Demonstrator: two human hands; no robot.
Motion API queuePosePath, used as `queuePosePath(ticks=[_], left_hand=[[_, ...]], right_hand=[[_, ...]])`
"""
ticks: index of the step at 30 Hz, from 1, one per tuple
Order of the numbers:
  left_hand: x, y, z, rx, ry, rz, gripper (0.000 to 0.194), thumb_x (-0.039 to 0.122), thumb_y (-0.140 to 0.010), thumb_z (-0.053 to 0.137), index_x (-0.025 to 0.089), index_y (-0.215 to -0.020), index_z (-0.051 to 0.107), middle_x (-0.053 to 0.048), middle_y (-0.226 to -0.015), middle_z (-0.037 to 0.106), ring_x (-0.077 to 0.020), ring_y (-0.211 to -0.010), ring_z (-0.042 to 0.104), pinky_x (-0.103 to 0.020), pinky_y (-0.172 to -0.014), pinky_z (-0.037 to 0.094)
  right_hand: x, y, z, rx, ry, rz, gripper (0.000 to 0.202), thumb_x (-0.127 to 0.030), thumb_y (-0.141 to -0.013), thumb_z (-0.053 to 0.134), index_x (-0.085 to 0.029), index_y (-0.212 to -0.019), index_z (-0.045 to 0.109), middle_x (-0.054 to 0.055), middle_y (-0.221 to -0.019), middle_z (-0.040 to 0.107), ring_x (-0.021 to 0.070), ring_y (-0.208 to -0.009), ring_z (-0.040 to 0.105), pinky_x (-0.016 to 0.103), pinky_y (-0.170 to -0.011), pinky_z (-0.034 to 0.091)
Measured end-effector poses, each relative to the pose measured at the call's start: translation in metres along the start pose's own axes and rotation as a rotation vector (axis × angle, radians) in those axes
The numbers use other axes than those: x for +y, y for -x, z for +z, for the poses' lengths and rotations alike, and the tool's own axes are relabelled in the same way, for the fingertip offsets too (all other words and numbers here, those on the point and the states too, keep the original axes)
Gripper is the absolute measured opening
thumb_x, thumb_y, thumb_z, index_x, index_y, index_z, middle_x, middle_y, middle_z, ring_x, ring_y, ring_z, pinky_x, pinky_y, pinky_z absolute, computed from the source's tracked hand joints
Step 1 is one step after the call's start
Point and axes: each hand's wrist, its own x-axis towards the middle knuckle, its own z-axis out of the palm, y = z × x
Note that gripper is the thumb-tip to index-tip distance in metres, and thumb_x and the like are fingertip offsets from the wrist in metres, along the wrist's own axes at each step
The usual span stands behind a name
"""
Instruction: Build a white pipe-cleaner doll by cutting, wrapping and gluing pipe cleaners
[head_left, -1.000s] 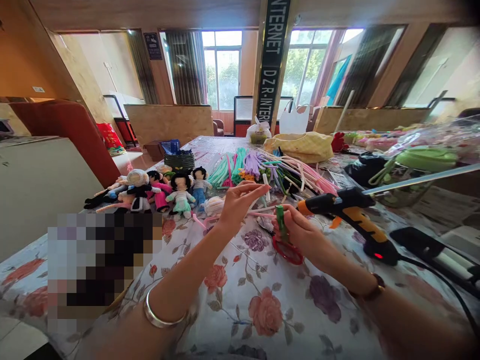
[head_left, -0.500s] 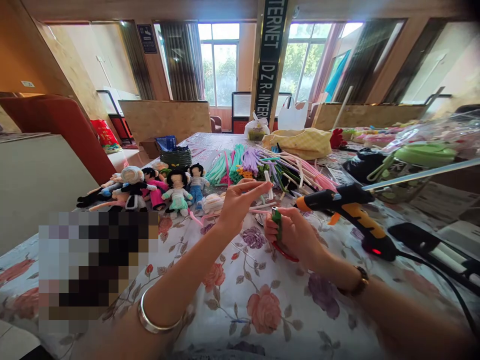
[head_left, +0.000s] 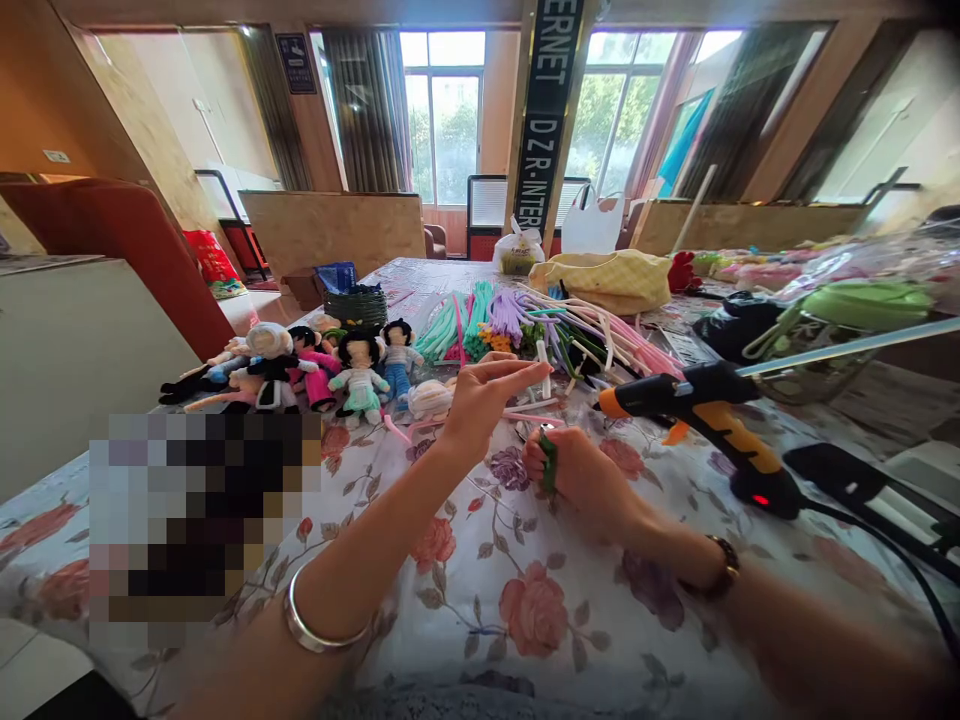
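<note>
My left hand (head_left: pixel 487 395) pinches a short white stick (head_left: pixel 543 362) upright between thumb and fingertips; its exact kind does not show. Just below and to the right, my right hand (head_left: pixel 577 465) is wrapped around a green lighter (head_left: pixel 548 465), its metal top uppermost. No flame is visible. The lighter's top is apart from the stick's lower end. A black and orange glue gun (head_left: pixel 705 410) stands right of my hands, a clear glue stick out of its back and a red light glowing at its base.
Several crocheted dolls (head_left: pixel 360 375) sit at the left. Behind my hands lie bundles of coloured pipe cleaners (head_left: pixel 510 320) and a yellow checked bag (head_left: pixel 600 280). A green-lidded container (head_left: pixel 862 300) stands at the right. A flowered cloth (head_left: pixel 532 605) covers the table.
The right hand has turned slightly and the lighter sits a little lower, farther from the white stick. A red loop seen under the right hand no longer shows. The view has shifted slightly.
</note>
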Motion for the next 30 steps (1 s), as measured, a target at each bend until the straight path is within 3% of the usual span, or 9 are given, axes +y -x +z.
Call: queuePosePath(ticks=[12, 20, 30], left_hand=[[0.000, 0.006, 0.002, 0.054, -0.008, -0.021, 0.011, 0.027, -0.049, 0.080, 0.023, -0.049, 0.070, 0.000, -0.081, 0.049, -0.0106, -0.078, 0.047, -0.027, -0.075, 0.035], [-0.001, 0.008, 0.001, 0.123, -0.038, -0.015, 0.011, 0.026, -0.049, 0.079, 0.023, -0.047, 0.069, 0.000, -0.079, 0.048, -0.0120, -0.078, 0.047, -0.028, -0.074, 0.034], [-0.005, 0.010, -0.002, 0.108, -0.043, 0.012, 0.009, 0.025, -0.052, 0.079, 0.025, -0.050, 0.070, 0.000, -0.078, 0.046, -0.0122, -0.079, 0.046, -0.029, -0.078, 0.033]], right_hand=[[0.009, -0.007, -0.010, 0.022, 0.000, -0.032, 0.013, -0.032, -0.067, 0.056, -0.022, -0.060, 0.050, -0.001, -0.063, 0.043, 0.0143, -0.062, 0.037, 0.030, -0.065, 0.037], [0.009, -0.005, -0.008, 0.064, 0.057, -0.058, 0.014, -0.033, -0.070, 0.054, -0.022, -0.061, 0.051, -0.001, -0.062, 0.046, 0.0141, -0.060, 0.038, 0.030, -0.058, 0.033], [0.006, -0.003, -0.003, 0.101, 0.081, -0.070, 0.016, -0.034, -0.070, 0.054, -0.023, -0.062, 0.046, -0.001, -0.062, 0.044, 0.0146, -0.061, 0.039, 0.030, -0.058, 0.033]])
